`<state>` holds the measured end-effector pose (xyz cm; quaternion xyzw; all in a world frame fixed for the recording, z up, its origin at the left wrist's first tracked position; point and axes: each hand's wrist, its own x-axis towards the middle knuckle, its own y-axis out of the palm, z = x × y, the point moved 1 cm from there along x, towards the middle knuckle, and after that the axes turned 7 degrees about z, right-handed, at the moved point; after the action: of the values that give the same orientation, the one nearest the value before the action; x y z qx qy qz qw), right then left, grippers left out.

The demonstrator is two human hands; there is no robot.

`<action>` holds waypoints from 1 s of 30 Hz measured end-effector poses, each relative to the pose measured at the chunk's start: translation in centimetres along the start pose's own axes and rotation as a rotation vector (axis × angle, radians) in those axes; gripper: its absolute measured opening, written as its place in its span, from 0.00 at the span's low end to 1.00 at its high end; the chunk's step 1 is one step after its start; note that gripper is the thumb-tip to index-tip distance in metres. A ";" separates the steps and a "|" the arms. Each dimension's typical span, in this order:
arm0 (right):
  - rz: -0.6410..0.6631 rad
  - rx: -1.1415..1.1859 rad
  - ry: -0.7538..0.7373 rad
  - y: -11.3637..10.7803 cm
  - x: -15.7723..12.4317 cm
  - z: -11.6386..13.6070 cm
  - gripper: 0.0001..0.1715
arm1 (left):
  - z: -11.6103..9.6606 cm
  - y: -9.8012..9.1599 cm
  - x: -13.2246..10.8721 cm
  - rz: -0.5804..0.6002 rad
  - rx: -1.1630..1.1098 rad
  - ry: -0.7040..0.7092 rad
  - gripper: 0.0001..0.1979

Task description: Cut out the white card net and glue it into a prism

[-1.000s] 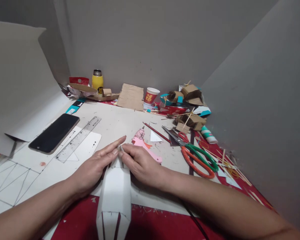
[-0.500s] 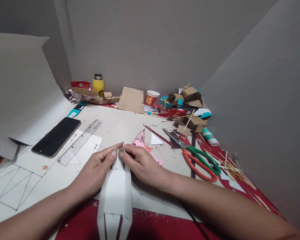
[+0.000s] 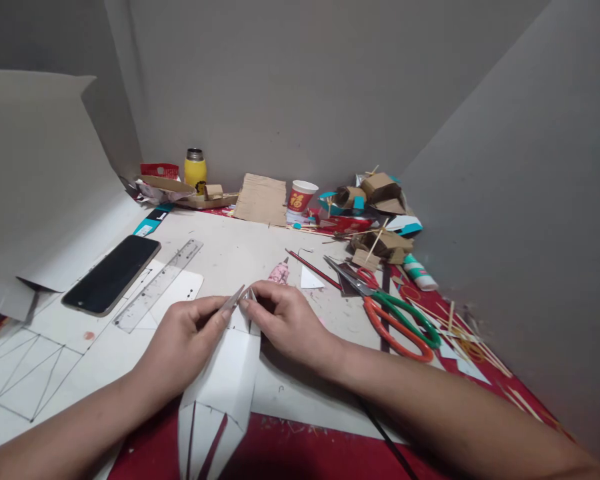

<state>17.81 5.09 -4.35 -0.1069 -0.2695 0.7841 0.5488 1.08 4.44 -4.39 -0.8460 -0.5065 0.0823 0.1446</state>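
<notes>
A folded white card model [image 3: 226, 373], long and box-like with slit tapering flaps at its near end, extends from my fingers toward me. My left hand [image 3: 186, 340] pinches one pointed flap at its far end between thumb and fingers. Opposite it, my right hand [image 3: 293, 327] grips another flap at the same end, thumb on the near side. The fingertips of both hands are close together, and they partly cover the far flaps. Just beyond my right hand lies a pink glue gun [image 3: 279, 273], mostly hidden by that hand.
To the left are a phone [image 3: 113, 273] and a clear ruler [image 3: 159, 285] on white card. Scissors [image 3: 397, 320], a red pencil [image 3: 313, 268] and thin sticks lie right. Cardboard pieces [image 3: 261, 199], a paper cup [image 3: 303, 196] and a yellow bottle [image 3: 195, 172] line the back.
The card model's near end has swung left and risen slightly, so it now lies tilted. My left hand has moved slightly left and down. The right hand now covers more of the glue gun.
</notes>
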 end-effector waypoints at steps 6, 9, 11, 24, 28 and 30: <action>-0.006 -0.004 0.028 -0.3 0.1 -0.2 0.13 | 0.1 0.3 0.1 0.134 -0.179 -0.047 0.16; -0.002 0.001 0.030 -0.3 0.2 -0.3 0.12 | 0.2 0.3 0.0 0.142 -0.206 -0.045 0.17; 0.004 0.020 0.034 -0.2 0.3 -0.4 0.11 | 0.1 0.4 -0.1 0.116 -0.201 -0.018 0.16; -0.013 0.044 0.003 0.4 0.0 0.3 0.14 | 0.3 0.9 -0.5 0.005 -0.053 -0.039 0.17; -0.001 0.116 0.049 0.4 0.0 0.5 0.11 | 0.4 1.0 -0.6 0.019 -0.101 -0.044 0.14; 0.000 0.106 0.033 0.4 0.0 0.5 0.10 | 0.3 1.0 -0.6 0.014 -0.105 -0.043 0.14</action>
<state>17.27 4.85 -4.19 -0.0906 -0.2187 0.7954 0.5579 1.58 3.51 -5.03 -0.8541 -0.5070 0.0745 0.0886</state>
